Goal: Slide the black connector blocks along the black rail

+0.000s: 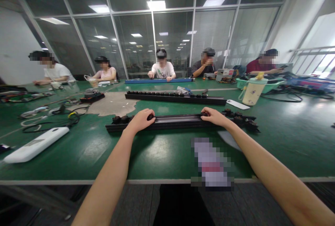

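A long black rail [178, 123] with a pale channel along its middle lies crosswise on the green table. My left hand [140, 120] is closed round a small black block [151, 117] at the rail's left part. More black blocks [120, 119] sit on the rail to the left of it. Toward the other end, my right hand [214, 117] pinches another small black block [204, 114] at the rail. Several loose black pieces [242, 118] lie by the rail's right end. The fingers hide part of both held blocks.
Behind lies a second black rail [175, 97] bearing a row of blocks. A white case [38, 145], cables [49, 117], a phone [237, 104], a tumbler [254, 91] and a green basket [273, 85] surround the work. Across the table [159, 156] sit several people.
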Demonstrator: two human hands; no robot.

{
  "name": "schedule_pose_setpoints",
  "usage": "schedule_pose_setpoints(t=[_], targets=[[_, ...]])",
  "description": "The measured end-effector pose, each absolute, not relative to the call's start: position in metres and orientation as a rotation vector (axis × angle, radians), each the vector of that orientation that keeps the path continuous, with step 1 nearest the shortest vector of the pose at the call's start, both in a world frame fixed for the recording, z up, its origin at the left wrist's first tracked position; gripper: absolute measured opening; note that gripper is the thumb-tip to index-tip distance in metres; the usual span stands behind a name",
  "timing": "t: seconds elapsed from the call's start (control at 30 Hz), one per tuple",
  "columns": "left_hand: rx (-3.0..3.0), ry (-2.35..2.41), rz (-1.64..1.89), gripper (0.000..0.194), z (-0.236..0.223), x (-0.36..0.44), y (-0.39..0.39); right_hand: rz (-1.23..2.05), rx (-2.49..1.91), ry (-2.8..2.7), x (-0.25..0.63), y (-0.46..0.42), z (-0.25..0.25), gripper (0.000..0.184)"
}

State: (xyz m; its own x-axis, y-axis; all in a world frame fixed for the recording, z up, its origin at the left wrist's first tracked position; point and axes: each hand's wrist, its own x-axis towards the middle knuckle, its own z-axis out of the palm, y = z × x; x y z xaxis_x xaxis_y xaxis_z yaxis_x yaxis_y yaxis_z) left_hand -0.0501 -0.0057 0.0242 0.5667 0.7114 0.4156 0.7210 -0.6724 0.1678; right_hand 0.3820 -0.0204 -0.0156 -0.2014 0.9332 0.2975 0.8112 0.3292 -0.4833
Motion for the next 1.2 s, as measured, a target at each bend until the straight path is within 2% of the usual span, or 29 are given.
schedule_pose_setpoints(t=[0.37,0.63,1.2], targets=[[-2.765,-1.252,-0.741,0.014,0.024,-0.050,-0.006,0.320,-1.469,-2.054,0.382,-0.026,-0.010,0.030],[-2.768,-1.247,-0.737,0.015,0.024,-0.050,-0.005,0.369,-1.527,-2.068,0.392,-0.030,-0.005,0.051],[-2.750,-1.241,-0.724,0.016,0.022,-0.051,-0.002,0.374,-1.592,-2.140,0.390,-0.027,-0.004,0.035]])
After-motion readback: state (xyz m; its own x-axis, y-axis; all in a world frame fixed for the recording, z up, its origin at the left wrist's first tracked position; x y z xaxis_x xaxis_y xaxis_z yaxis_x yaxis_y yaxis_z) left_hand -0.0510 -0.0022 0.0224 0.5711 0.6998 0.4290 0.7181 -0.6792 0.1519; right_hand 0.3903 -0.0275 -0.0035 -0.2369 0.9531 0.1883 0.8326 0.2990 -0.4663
